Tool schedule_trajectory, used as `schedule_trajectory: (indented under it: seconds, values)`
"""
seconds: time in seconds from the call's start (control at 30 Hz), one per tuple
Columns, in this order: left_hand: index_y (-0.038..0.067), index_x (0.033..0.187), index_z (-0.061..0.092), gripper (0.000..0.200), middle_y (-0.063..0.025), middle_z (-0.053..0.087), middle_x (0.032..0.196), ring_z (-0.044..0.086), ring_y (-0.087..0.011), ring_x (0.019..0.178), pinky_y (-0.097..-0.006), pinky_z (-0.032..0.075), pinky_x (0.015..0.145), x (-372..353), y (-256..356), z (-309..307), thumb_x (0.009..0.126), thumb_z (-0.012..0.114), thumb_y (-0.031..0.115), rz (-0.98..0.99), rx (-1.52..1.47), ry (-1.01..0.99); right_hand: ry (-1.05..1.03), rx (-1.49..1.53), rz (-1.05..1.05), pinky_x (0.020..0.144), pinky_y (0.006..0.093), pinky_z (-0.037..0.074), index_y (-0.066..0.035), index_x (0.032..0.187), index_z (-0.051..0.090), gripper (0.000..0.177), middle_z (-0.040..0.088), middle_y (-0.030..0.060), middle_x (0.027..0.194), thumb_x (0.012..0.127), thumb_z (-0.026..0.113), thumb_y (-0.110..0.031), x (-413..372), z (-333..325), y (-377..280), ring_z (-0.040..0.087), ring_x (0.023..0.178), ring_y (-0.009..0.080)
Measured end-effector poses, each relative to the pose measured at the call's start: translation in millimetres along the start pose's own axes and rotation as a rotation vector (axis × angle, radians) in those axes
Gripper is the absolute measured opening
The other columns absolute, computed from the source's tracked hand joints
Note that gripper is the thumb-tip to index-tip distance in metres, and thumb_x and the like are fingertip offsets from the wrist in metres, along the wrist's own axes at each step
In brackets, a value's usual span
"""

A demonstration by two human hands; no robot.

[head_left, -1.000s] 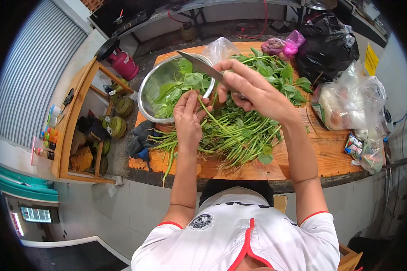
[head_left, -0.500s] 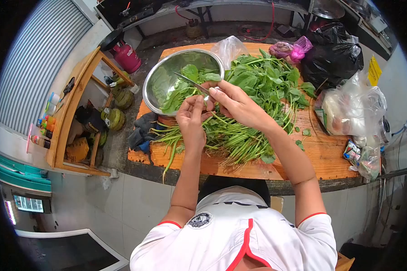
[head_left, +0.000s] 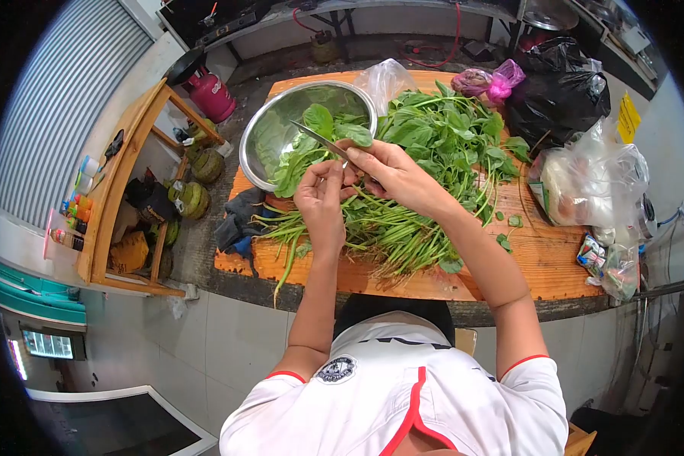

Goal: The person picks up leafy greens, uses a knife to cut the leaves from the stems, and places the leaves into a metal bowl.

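My right hand (head_left: 389,173) is closed around a knife (head_left: 317,137), its blade pointing up and left over the steel bowl (head_left: 246,156). Close beside it, the fingers of my left hand (head_left: 323,194) are pinched together on a leafy green stem, mostly hidden by the fingers. A green leaf (head_left: 355,132) stands up just beyond the knuckles of my right hand. Inside the tilted bowl lie picked leafy greens (head_left: 295,169). Under and beyond my hands spreads a big heap of leafy greens (head_left: 444,137), its long stems (head_left: 395,239) toward me.
The wooden table (head_left: 539,266) carries a dark cloth (head_left: 241,220) at left and a pink bag (head_left: 501,80) at the far side. Along the right are a black bag (head_left: 558,99) and clear plastic bags (head_left: 585,182). A wooden shelf (head_left: 121,182) stands left of the table.
Both hands have shifted very slightly left, still close together. The leaf beyond my right hand shows more fully now. The knife keeps nearly the same angle.
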State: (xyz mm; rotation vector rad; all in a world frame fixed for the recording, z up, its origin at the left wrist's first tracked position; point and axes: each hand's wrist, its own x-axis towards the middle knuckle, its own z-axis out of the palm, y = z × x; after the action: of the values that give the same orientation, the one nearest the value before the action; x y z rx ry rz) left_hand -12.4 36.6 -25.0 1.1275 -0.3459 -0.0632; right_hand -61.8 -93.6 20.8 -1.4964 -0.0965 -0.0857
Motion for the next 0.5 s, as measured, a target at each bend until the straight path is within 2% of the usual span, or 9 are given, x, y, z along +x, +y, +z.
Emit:
schedule_trajectory:
  seconds: [0.2, 0.43, 0.5]
  values:
    - [0.000, 0.093, 0.061, 0.010, -0.0043, 0.064, 0.080, 0.062, -0.0086, 0.072, -0.0217, 0.052, 0.058, 3, 8, -8, 0.091, 0.060, 0.010, 0.000, 0.000, -0.026, 0.016, 0.025, -0.069, 0.049, 0.0202, 0.033, -0.001, 0.110, 0.056, 0.029, 0.054, -0.0024, 0.075, 0.098, 0.048, -0.026, 6, 9, 3, 0.042, 0.058, 0.0027]
    - [-0.003, 0.099, 0.061, 0.013, -0.0056, 0.065, 0.081, 0.063, -0.0103, 0.074, -0.0222, 0.053, 0.058, 6, 17, -23, 0.089, 0.061, 0.005, 0.000, 0.015, -0.068, 0.036, 0.003, -0.048, 0.049, 0.0205, 0.033, -0.002, 0.104, 0.058, 0.024, 0.056, -0.0027, 0.076, 0.097, 0.050, -0.024, 20, 18, 10, 0.042, 0.059, 0.0023]
    - [-0.004, 0.102, 0.061, 0.016, -0.0065, 0.065, 0.083, 0.064, -0.0107, 0.075, -0.0218, 0.053, 0.059, 7, 22, -29, 0.087, 0.061, 0.003, -0.054, 0.012, -0.114, 0.066, -0.046, -0.045, 0.049, 0.0204, 0.033, -0.002, 0.102, 0.059, 0.025, 0.057, -0.0024, 0.077, 0.097, 0.051, -0.025, 28, 18, 8, 0.042, 0.058, 0.0022]
